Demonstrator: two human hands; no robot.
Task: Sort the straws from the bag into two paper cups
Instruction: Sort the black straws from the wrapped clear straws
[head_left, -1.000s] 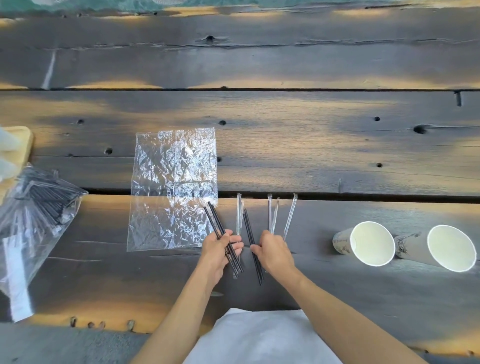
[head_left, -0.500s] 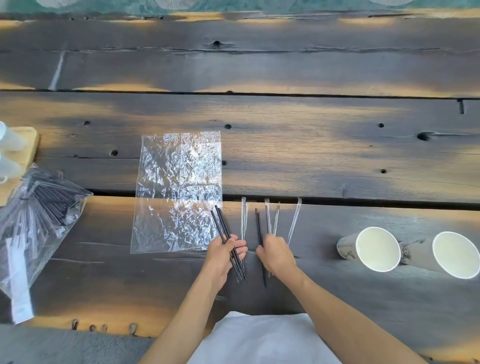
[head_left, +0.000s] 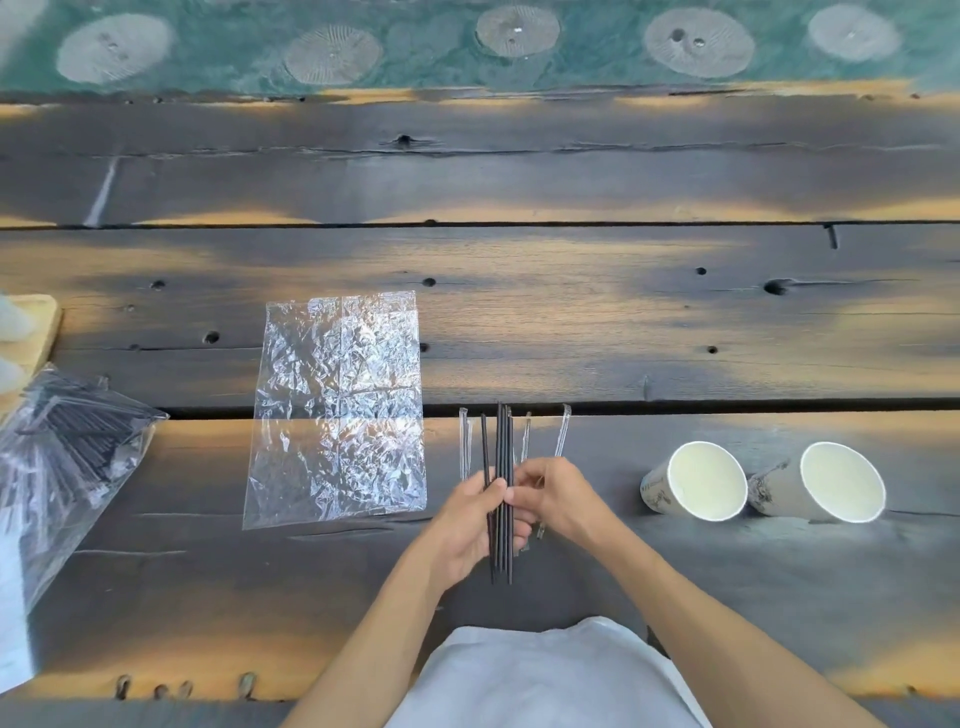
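Several thin black straws (head_left: 503, 488) stand gathered in a tight, nearly parallel bundle, long and matte, pointing away from the person over the near plank of the dark wooden table (head_left: 571, 322). The left hand (head_left: 470, 519) grips the bundle at its middle, thumb across the front and fingers curled behind; the right hand (head_left: 556, 499) pinches the same bundle from the other side with its fingertips. Beside and behind the black ones, clear wrapped straws (head_left: 562, 431) show, one pair just left of the bundle and others to its right, partly hidden by the right hand; whether they are held or lie on the wood cannot be told. An emptied, crinkled clear plastic bag (head_left: 340, 410) lies flat just left of the hands. Two paper cups, one (head_left: 696, 488) touching the other (head_left: 826, 488), lie on their sides to the right, white insides facing the person, with a dark printed drawing on their walls too small to read. At far left sits another plastic bag of black straws (head_left: 72, 447).
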